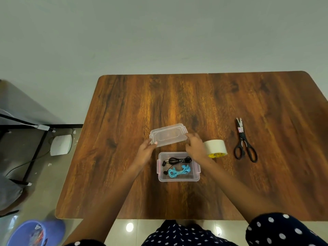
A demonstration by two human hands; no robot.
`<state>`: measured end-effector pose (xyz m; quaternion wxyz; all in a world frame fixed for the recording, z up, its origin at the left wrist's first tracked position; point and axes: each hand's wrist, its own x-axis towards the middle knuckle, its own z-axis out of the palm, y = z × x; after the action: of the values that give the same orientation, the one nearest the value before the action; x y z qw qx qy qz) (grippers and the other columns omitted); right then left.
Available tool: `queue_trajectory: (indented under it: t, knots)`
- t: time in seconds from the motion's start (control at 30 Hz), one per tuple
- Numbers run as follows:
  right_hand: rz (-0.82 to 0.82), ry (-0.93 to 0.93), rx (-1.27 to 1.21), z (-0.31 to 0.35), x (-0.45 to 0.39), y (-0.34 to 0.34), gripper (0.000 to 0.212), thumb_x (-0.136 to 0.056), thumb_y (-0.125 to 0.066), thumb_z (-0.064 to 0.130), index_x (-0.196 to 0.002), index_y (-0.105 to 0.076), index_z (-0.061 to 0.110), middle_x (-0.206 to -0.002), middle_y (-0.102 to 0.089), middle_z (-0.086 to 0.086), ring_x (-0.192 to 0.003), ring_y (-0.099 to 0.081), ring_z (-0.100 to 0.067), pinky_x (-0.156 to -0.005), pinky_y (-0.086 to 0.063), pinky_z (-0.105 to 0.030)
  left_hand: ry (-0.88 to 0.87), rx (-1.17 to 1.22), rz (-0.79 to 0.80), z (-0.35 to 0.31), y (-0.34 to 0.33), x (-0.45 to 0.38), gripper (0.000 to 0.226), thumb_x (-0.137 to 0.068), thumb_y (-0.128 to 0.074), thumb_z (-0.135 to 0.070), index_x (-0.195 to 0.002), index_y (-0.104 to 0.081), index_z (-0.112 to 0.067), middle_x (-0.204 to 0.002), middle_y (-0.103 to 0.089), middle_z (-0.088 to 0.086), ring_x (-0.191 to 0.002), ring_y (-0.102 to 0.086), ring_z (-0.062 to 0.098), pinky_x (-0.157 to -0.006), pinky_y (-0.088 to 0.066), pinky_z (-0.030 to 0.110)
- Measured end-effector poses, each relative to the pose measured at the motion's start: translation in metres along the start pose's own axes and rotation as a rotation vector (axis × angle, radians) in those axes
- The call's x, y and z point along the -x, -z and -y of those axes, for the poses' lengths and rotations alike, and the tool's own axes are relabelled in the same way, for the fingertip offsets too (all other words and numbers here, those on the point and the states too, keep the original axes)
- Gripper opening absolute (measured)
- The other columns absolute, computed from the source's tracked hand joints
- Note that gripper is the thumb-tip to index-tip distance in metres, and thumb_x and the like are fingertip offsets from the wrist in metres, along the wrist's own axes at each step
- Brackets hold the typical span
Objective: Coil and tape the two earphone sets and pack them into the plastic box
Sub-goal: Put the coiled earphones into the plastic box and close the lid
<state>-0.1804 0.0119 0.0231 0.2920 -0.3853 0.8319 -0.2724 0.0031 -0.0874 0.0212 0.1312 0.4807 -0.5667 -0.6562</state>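
Note:
A clear plastic box (178, 178) with pink side clips stands open on the wooden table (195, 100). Inside it lie a coiled black earphone set (178, 160) and a coiled light blue earphone set (178, 171). Both hands hold the clear lid (168, 134) just beyond the box, slightly tilted. My left hand (146, 151) grips the lid's left near corner. My right hand (195, 145) grips its right end.
A roll of cream tape (215, 148) sits right of the box, touching my right hand. Black scissors (244, 142) lie further right. Left of the table are a black-legged stand (35, 148) and a white device on the floor; a blue bin (33, 233) stands at bottom left.

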Motion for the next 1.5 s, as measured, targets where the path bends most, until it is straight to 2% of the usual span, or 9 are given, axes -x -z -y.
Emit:
queue_trajectory:
  t: [0.2, 0.37, 0.53, 0.63, 0.87, 1.07, 1.2, 1.3, 1.5]
  knots:
    - [-0.228, 0.343, -0.091, 0.0, 0.034, 0.039, 0.015, -0.085, -0.065, 0.002, -0.1, -0.065, 0.005, -0.099, -0.056, -0.004, -0.084, -0.056, -0.008, -0.075, -0.044, -0.007, -0.36, -0.314, -0.285, -0.013, -0.004, 0.032, 0.036, -0.089, -0.064, -0.01, -0.124, -0.058, -0.011, -0.117, -0.05, 0.003, -0.101, -0.056, 0.013, -0.084, -0.048, 0.02]
    - [-0.172, 0.389, -0.046, -0.007, 0.06, 0.056, 0.005, -0.089, -0.062, 0.019, -0.088, -0.059, 0.015, -0.089, -0.055, 0.004, -0.079, -0.054, -0.007, -0.063, -0.042, -0.012, -0.545, -0.342, -0.333, -0.021, -0.003, 0.056, 0.02, -0.092, -0.06, -0.019, -0.111, -0.064, -0.014, -0.107, -0.054, 0.002, -0.096, -0.056, 0.008, -0.078, -0.048, 0.014]
    - [-0.127, 0.236, -0.104, -0.022, 0.07, 0.048, 0.009, -0.092, -0.056, 0.032, -0.085, -0.057, 0.025, -0.086, -0.055, 0.013, -0.082, -0.055, -0.002, -0.064, -0.041, -0.013, -0.451, -0.29, -0.295, -0.01, -0.007, 0.064, 0.02, -0.09, -0.063, -0.019, -0.109, -0.067, -0.012, -0.105, -0.063, 0.001, -0.095, -0.061, 0.008, -0.078, -0.05, 0.012]
    - [-0.087, 0.086, -0.147, -0.026, 0.067, 0.037, 0.012, -0.092, -0.054, 0.037, -0.089, -0.058, 0.027, -0.084, -0.06, 0.016, -0.077, -0.058, 0.0, -0.061, -0.04, -0.01, -0.317, -0.233, -0.269, 0.002, -0.009, 0.061, 0.02, -0.088, -0.067, -0.021, -0.106, -0.069, -0.012, -0.102, -0.069, -0.001, -0.093, -0.066, 0.011, -0.081, -0.057, 0.024]
    - [-0.155, -0.057, -0.252, -0.031, 0.061, 0.013, 0.022, -0.089, -0.064, 0.019, -0.106, -0.064, 0.006, -0.099, -0.066, -0.003, -0.088, -0.059, -0.012, -0.07, -0.043, -0.011, -0.104, -0.235, -0.148, 0.024, -0.012, 0.05, 0.036, -0.073, -0.081, -0.012, -0.107, -0.07, -0.012, -0.098, -0.072, -0.003, -0.091, -0.067, 0.009, -0.078, -0.057, 0.024]
    - [-0.041, 0.005, -0.081, -0.041, 0.074, 0.007, 0.031, -0.086, -0.065, 0.006, -0.117, -0.063, 0.007, -0.113, -0.066, -0.008, -0.104, -0.062, -0.02, -0.093, -0.053, -0.038, -0.148, -0.338, -0.035, 0.031, -0.015, 0.049, 0.042, -0.077, -0.077, -0.011, -0.118, -0.066, -0.007, -0.115, -0.069, 0.007, -0.103, -0.065, 0.018, -0.088, -0.056, 0.033]
    - [-0.03, -0.021, -0.137, -0.046, 0.081, 0.007, 0.027, -0.088, -0.064, 0.009, -0.115, -0.064, 0.015, -0.104, -0.068, 0.004, -0.097, -0.064, -0.012, -0.078, -0.053, -0.019, -0.052, -0.249, -0.079, 0.041, -0.014, 0.052, 0.042, -0.077, -0.078, -0.011, -0.117, -0.065, -0.008, -0.108, -0.071, 0.003, -0.094, -0.069, 0.015, -0.079, -0.057, 0.025]
    - [-0.062, -0.104, -0.217, -0.049, 0.085, 0.005, 0.03, -0.083, -0.07, 0.009, -0.112, -0.063, 0.016, -0.093, -0.063, 0.011, -0.082, -0.062, -0.001, -0.06, -0.044, -0.004, 0.023, -0.165, -0.096, 0.047, -0.011, 0.051, 0.031, -0.076, -0.078, -0.013, -0.106, -0.071, -0.006, -0.101, -0.073, 0.004, -0.092, -0.071, 0.018, -0.081, -0.059, 0.035]
    - [-0.092, -0.239, -0.283, -0.061, 0.083, 0.001, 0.036, -0.076, -0.077, 0.013, -0.108, -0.068, 0.001, -0.104, -0.071, -0.009, -0.093, -0.067, -0.017, -0.08, -0.051, -0.023, 0.131, -0.043, -0.093, 0.048, -0.01, 0.051, 0.028, -0.077, -0.077, -0.013, -0.104, -0.071, -0.008, -0.101, -0.072, 0.004, -0.095, -0.069, 0.023, -0.079, -0.059, 0.032]
